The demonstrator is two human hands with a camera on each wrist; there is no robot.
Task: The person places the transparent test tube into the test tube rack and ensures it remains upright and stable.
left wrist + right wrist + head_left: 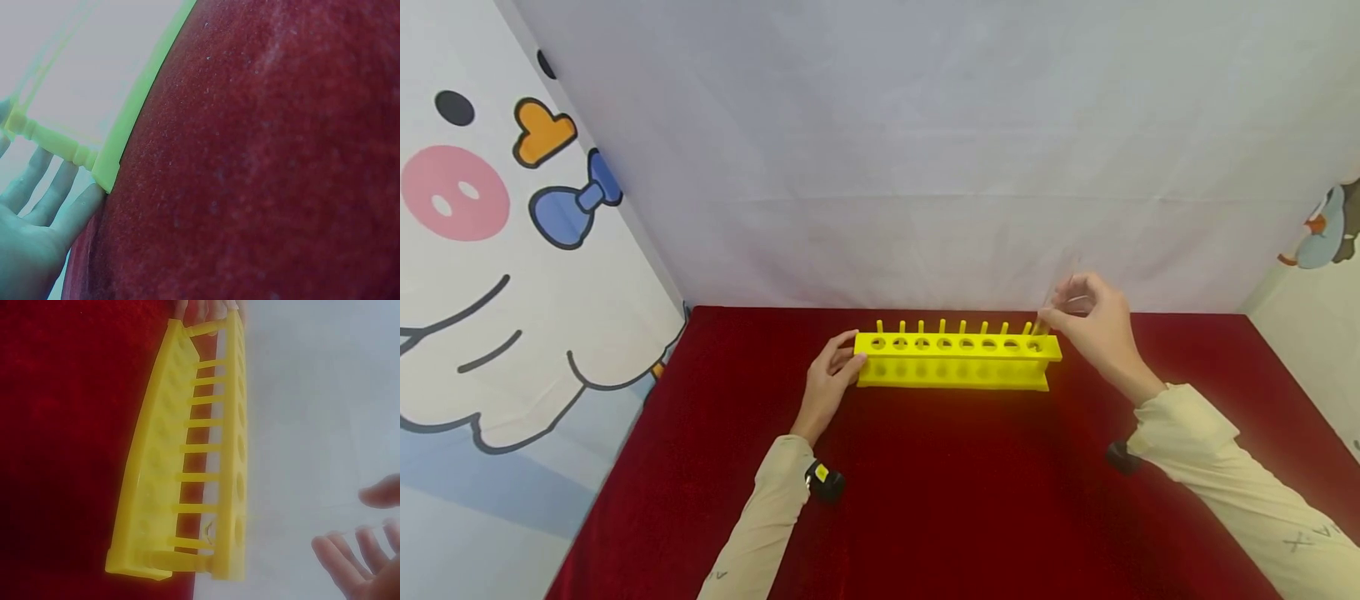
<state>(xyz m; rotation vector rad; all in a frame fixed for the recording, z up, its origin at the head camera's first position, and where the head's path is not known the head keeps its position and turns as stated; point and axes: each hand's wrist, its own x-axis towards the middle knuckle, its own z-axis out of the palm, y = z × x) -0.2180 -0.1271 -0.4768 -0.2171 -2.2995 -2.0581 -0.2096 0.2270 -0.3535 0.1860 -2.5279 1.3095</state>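
Note:
A yellow test tube rack stands upright on the red cloth, with a row of round holes along its top plate and short pegs behind them. My left hand holds the rack's left end, thumb at the front of the top plate; in the left wrist view its fingers lie against the end post. My right hand pinches a clear test tube, tilted, at the rack's right end. Seen from the right wrist, the tube's rounded tip shows just beneath the top plate at the end hole; the rest is faint.
Dark red cloth covers the table. A pale curtain rises close behind the rack. Printed cartoon panels stand at the left and right sides.

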